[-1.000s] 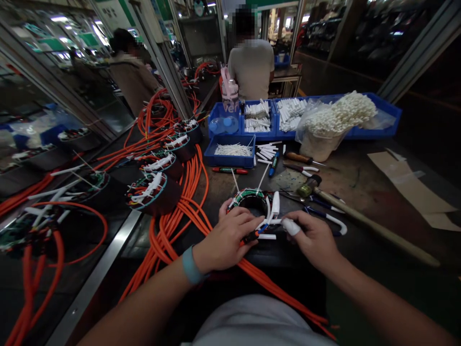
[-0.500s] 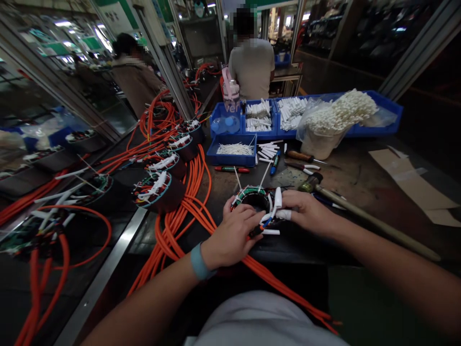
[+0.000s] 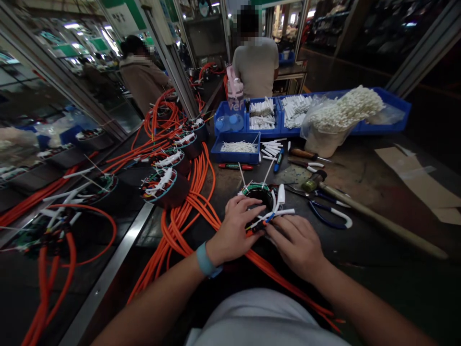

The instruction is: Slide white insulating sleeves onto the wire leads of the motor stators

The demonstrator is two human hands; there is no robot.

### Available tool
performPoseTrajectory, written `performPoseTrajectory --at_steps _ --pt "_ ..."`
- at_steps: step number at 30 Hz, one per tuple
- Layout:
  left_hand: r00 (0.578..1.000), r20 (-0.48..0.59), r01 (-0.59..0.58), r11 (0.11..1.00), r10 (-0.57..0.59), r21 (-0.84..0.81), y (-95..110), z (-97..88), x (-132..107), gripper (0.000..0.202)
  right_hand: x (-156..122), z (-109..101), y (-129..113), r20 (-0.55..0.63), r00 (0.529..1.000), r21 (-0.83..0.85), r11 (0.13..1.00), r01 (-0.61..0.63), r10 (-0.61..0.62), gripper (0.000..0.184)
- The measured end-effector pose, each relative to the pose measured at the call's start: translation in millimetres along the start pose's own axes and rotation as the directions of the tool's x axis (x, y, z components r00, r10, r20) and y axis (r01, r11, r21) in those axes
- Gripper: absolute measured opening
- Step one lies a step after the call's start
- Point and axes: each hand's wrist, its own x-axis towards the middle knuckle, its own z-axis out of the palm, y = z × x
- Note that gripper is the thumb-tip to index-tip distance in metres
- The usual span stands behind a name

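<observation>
- Two hands meet at lower centre. The left hand (image 3: 236, 233) rests with fingers spread on the stator (image 3: 256, 193), its grip holding nothing. The right hand (image 3: 295, 242) pinches the white-sleeved leads (image 3: 279, 211).
- Tugging could slip a sleeve off or kink a lead.
- Orange cables (image 3: 187, 211) crowd the left; pliers (image 3: 342, 215) and hammer (image 3: 378, 221) lie near on the right, and the tabletop (image 3: 360, 173) edge is close below.

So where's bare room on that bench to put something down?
Bare bench lies between the hammer and the cardboard sheets, and nearer than the hammer. Orange cables crowd the left; blue bins and pliers, the middle.
</observation>
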Motion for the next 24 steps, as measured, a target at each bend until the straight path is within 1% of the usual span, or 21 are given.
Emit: performPoseTrajectory --at_steps 2,3,4,5,6,8,9,10,11,15,18,19,21,24 --pt "0.998 -0.062 0.016 1.000 -0.015 0.004 2 -6.4 -5 0.047 6 7 2 -0.030 0.997 -0.020 0.997 0.070 -0.070 0.021" --pt "0.994 -0.103 0.042 0.999 -0.041 0.008 3 -10.1 -9 0.044 9 8 4 -0.031 0.995 -0.015 0.995 0.097 -0.097 0.021" --pt "0.989 -0.127 0.082 0.997 -0.081 0.002 3 -13.7 -14 0.041 12 8 7 -0.021 0.993 -0.017 0.993 0.120 -0.120 0.021" --pt "0.982 -0.128 0.134 0.991 -0.135 -0.022 3 -16.8 -19 0.037 15 7 10 -0.009 0.990 -0.024 0.990 0.142 -0.142 0.021" --pt "0.976 -0.102 0.189 0.980 -0.194 -0.060 3 -19.1 -25 0.032 17 5 12 0.008 0.987 -0.034 0.986 0.162 -0.161 0.021" --pt "0.958 0.012 0.284 0.948 -0.286 -0.145 1 -21.3 -34 0.026 22 -1 15 0.047 0.981 -0.057 0.980 0.190 -0.188 0.022" --pt "0.948 0.062 0.317 0.932 -0.311 -0.178 0 -21.5 -37 0.024 24 -3 17 0.067 0.979 -0.067 0.978 0.198 -0.194 0.023" --pt "0.942 0.089 0.336 0.920 -0.324 -0.201 -1 -21.6 -38 0.022 27 -5 18 0.087 0.978 -0.076 0.977 0.198 -0.192 0.023" --pt "0.939 0.095 0.344 0.914 -0.331 -0.217 -3 -21.9 -37 0.022 29 -8 21 0.108 0.978 -0.086 0.978 0.188 -0.178 0.023" --pt "0.939 0.038 0.341 0.906 -0.343 -0.251 -9 -27.3 -23 0.020 40 -14 37 0.191 0.979 -0.112 0.989 0.094 -0.072 0.025" --pt "0.934 0.077 0.355 0.889 -0.349 -0.288 -10 -26.9 -14 0.015 44 -17 46 0.233 0.972 -0.072 0.997 0.012 0.005 0.025" --pt "0.926 0.086 0.376 0.871 -0.368 -0.317 -9 -23.6 -14 0.016 44 -18 47 0.243 0.970 -0.047 0.999 -0.015 0.026 0.024" --pt "0.899 0.086 0.423 0.803 -0.429 -0.419 -7 -12.7 -17 0.020 43 -20 46 0.258 0.965 -0.003 0.999 -0.052 0.051 0.022" --pt "0.863 0.086 0.455 0.690 -0.498 -0.563 -6 5.8 -24 0.019 43 -22 35 0.272 0.959 -0.009 0.997 -0.078 0.077 0.016"
